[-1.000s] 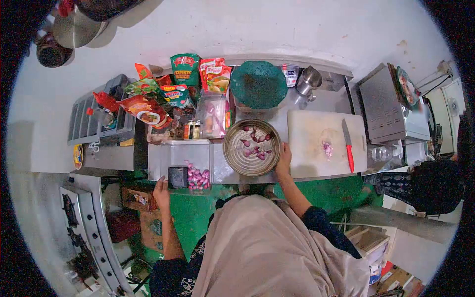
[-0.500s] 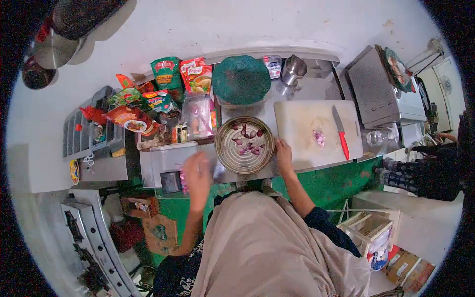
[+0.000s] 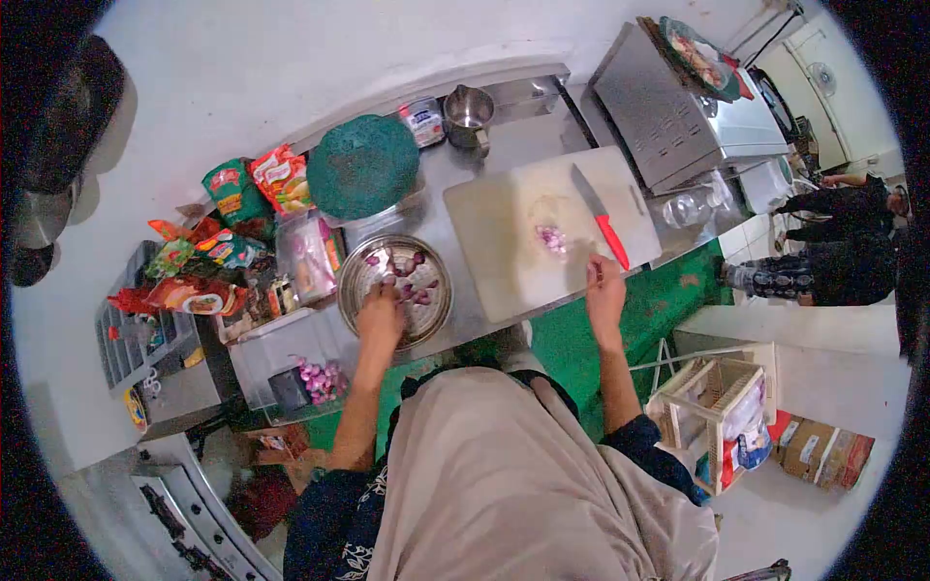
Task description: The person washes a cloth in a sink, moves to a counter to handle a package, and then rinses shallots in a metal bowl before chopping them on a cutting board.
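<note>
Two hands are over the desk (image 3: 504,160). The left hand (image 3: 381,312) reaches into the round metal bowl (image 3: 360,290), where several peeled shallots (image 3: 415,287) lie; its fingers are curled over the bowl's near side, but I cannot tell whether the grip has closed on one. The right hand (image 3: 604,288) hovers loosely open and empty at the near right edge of the white cutting board (image 3: 504,218), just beside the red-handled knife (image 3: 603,230). A small heap of chopped shallot (image 3: 551,238) sits mid-board.

That blade lies close to the right fingers; I judge a careless reach could nick them or knock the knife off the near edge.

Half a second ago the left hand was blurred over the tray of unpeeled shallots (image 3: 321,380), and the right held the bowl's rim.
</note>
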Demonstrator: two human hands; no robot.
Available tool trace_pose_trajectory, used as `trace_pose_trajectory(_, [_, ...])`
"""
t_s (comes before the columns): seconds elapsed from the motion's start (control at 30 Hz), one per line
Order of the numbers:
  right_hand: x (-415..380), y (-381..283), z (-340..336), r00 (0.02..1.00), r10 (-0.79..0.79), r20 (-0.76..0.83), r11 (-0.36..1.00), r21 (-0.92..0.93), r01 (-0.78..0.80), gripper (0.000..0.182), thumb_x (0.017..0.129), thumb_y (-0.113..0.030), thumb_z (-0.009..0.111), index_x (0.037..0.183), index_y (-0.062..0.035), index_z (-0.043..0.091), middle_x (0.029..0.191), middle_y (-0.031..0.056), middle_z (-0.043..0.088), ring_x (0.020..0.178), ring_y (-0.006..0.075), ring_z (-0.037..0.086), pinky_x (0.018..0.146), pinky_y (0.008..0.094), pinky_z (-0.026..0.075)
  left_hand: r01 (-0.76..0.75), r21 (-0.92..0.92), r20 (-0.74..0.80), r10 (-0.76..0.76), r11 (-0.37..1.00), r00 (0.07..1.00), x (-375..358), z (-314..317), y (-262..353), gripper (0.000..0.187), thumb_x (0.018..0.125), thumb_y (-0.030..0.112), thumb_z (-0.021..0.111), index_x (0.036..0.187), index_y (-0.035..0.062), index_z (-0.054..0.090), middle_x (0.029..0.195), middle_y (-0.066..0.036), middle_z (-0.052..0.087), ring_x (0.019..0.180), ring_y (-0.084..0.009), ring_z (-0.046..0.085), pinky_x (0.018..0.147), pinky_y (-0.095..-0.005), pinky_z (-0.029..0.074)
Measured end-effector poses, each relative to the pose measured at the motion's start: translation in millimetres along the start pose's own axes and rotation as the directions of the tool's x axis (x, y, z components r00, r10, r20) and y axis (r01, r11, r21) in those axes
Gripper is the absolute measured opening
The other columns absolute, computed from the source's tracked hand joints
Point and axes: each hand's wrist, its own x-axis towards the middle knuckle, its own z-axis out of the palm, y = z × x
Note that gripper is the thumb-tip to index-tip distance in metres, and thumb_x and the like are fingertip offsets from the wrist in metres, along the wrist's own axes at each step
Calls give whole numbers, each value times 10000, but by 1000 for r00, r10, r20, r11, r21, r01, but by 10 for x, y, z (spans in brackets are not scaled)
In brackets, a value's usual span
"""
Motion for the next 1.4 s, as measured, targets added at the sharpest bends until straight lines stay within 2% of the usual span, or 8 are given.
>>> trace_pose_trajectory(0.07, [262,263,-77,997,-76,0,988,-136,76,310,837,-133,591,1127,-25,562,1057,193,571,956,362,546,854,410,444,-63,-35,-205,55,997,977,-45,-2,-21,234,764,128,639,983,43,634,1010,-179,629,852,-342,625,754,-423,506])
trace_pose_trajectory(0.2, [711,756,-88,975,-177,136,928,-308,211,420,802,-125,611,1199,-35,506,1106,213,533,996,387,521,867,438,439,249,-397,-114,-316,883,942,-59,-458,689,263,727,160,734,945,50,637,846,-119,653,723,-226,625,675,-343,489])
trace_pose_trajectory(0.33, [896,1085,-28,937,-234,258,905,-294,307,440,799,-140,605,1208,-19,497,1081,216,546,976,384,536,840,453,457,82,-606,-115,-189,791,975,73,85,1306,224,741,129,731,924,36,639,869,-103,651,716,-180,616,679,-304,490])
trace_pose_trajectory(0.6, [989,1163,-125,912,-11,409,991,-120,66,337,830,-189,579,1109,-30,477,943,242,587,875,422,584,742,492,477,-9,-784,-209,-250,621,945,495,1246,2085,126,791,34,662,912,19,629,816,-82,611,742,-157,601,699,-268,488])
trace_pose_trajectory(0.8, [476,796,-332,837,85,540,949,211,-233,287,899,-173,503,1161,-67,455,845,198,604,726,370,611,673,462,461,-17,-591,-348,-236,806,907,423,1424,2090,88,800,44,654,884,23,638,867,-86,627,796,-187,587,754,-287,460])
trace_pose_trajectory(0.9, [190,611,-249,808,-9,589,935,292,-203,382,931,-173,468,1297,-102,384,859,192,613,719,328,626,674,437,474,194,-706,-137,-400,681,906,372,1332,2088,101,797,60,662,890,27,639,892,-83,628,809,-191,580,767,-287,456])
trace_pose_trajectory(1.1, [18,200,-172,621,-28,783,920,263,-290,540,952,-155,423,1442,-109,201,1208,252,526,989,422,577,839,437,478,-2,-550,-298,-194,835,935,424,1268,2031,114,810,78,655,916,36,653,842,-86,581,728,-185,561,663,-291,462])
trace_pose_trajectory(1.4, [-377,206,79,727,-77,682,985,164,-50,667,872,-94,498,1453,-168,177,1045,249,559,750,439,605,619,509,518,96,-590,-214,-270,801,939,479,1241,2055,90,817,94,675,881,36,653,819,-63,581,703,-157,562,651,-291,469])
